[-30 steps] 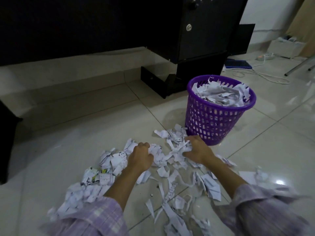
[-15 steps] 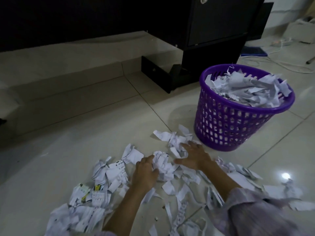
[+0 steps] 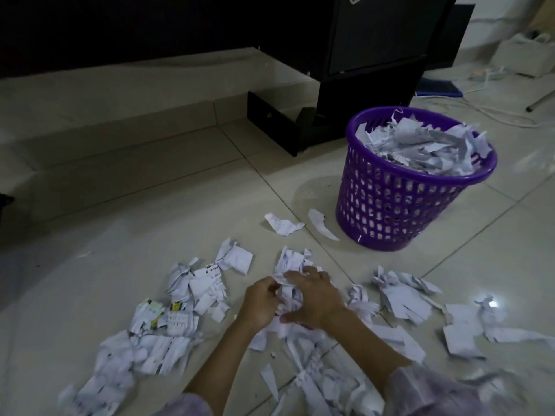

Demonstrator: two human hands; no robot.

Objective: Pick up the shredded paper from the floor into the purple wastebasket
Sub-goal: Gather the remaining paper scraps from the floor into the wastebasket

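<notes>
Torn white shredded paper (image 3: 168,322) lies scattered over the tiled floor in front of me. The purple wastebasket (image 3: 399,211) stands upright at the right, heaped with paper up to its rim. My left hand (image 3: 259,304) and my right hand (image 3: 318,298) press together low on the floor, clutching one bunch of paper (image 3: 289,265) between them. Two loose scraps (image 3: 283,225) lie between my hands and the basket.
A black cabinet (image 3: 375,34) with a low black foot (image 3: 273,121) stands behind the basket. White cables (image 3: 480,112) and a blue flat object (image 3: 440,88) lie at the far right. A raised tile step (image 3: 120,115) runs along the back left.
My hands have drawn closer together and back toward me, gathering a bunch of paper. Two scraps stay behind near the basket. The view has shifted nearer the floor.
</notes>
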